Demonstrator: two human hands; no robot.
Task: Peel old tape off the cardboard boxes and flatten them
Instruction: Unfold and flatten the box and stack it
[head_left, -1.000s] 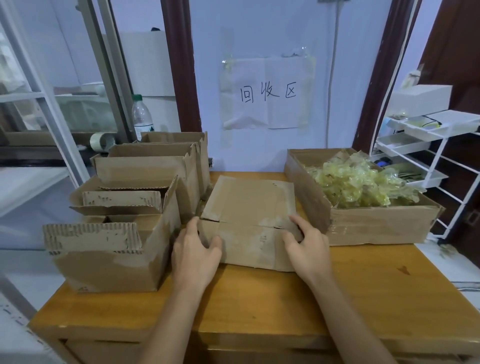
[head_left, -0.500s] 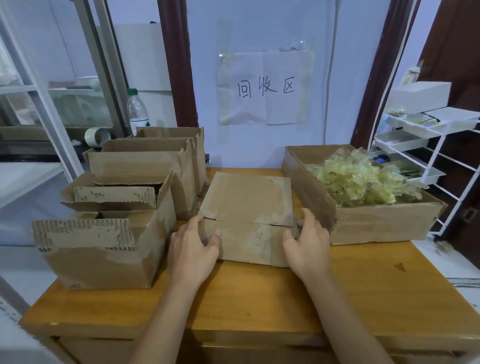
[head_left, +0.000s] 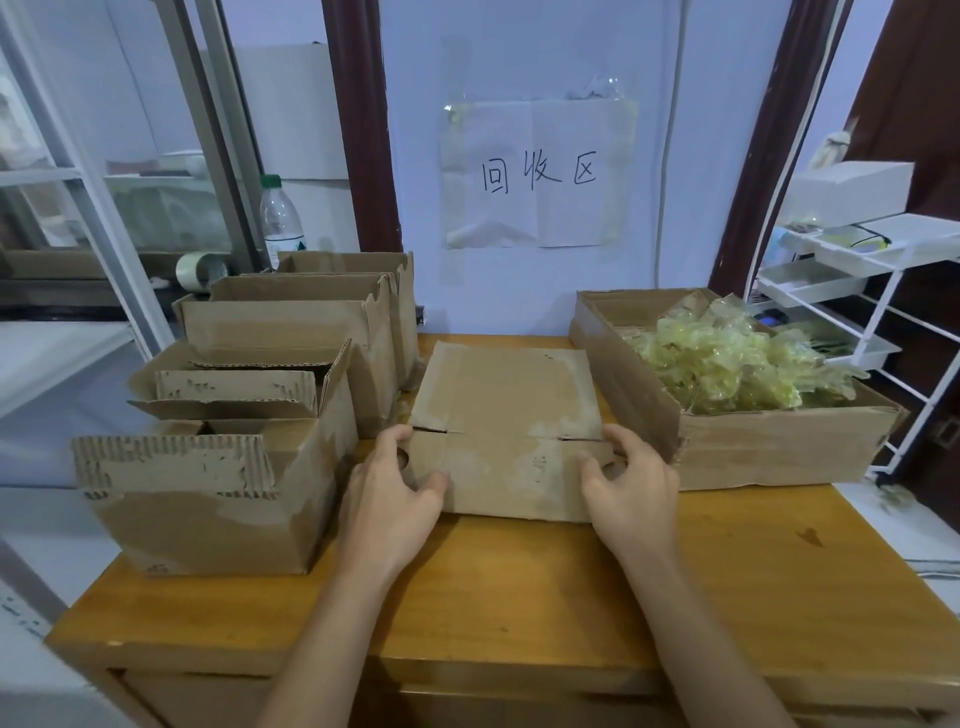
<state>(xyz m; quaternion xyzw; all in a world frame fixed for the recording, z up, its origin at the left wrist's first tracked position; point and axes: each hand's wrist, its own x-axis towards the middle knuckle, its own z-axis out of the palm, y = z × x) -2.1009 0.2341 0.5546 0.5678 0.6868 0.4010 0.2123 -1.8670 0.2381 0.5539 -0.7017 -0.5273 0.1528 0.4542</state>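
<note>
Head view: the flattened cardboard box is lying in the middle of the wooden table, wedged between the open boxes on the left and the box of peeled tape on the right. Its near flap is gripped at both ends: the left hand is curled round the left edge with the thumb laid on top, and the right hand is wrapped round the right edge the same way.

Compared to a second ago, the fingers are hooked much further round the flap's edges, where before they were mostly laid flat on it. The box itself hasn't really been shifted.

Over on the left, the nearest open box is sat with torn, ragged flaps, and taller ones are lined up behind it. A paper sign is taped on the wall.
</note>
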